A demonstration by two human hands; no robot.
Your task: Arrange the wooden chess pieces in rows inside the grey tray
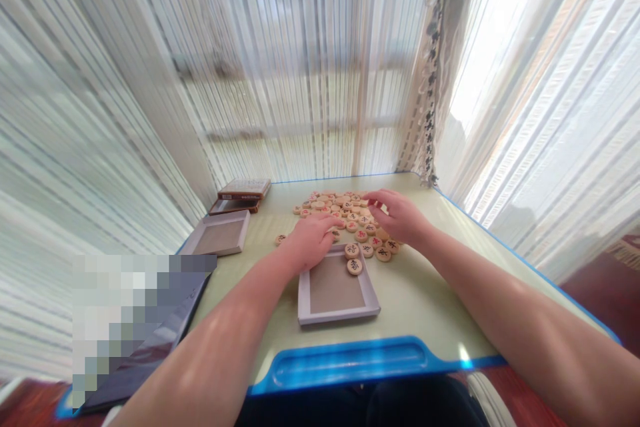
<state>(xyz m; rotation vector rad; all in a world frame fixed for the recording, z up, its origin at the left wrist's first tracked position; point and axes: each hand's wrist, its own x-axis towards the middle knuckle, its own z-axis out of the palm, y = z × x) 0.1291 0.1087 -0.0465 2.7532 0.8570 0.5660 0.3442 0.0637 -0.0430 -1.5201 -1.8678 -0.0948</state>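
Eleven o'clock: stacked boxes (245, 187), print too small to read. Short of twelve: left hand (313, 237), palm down; can't tell if pinching. Twelve: tray (336, 290), two black-marked pieces (355, 267) at far right; round wooden pieces (352, 216) heaped beyond, red/black characters illegible. Toward one: right hand (400, 217), thumb and fingers spread, at heap's edge.
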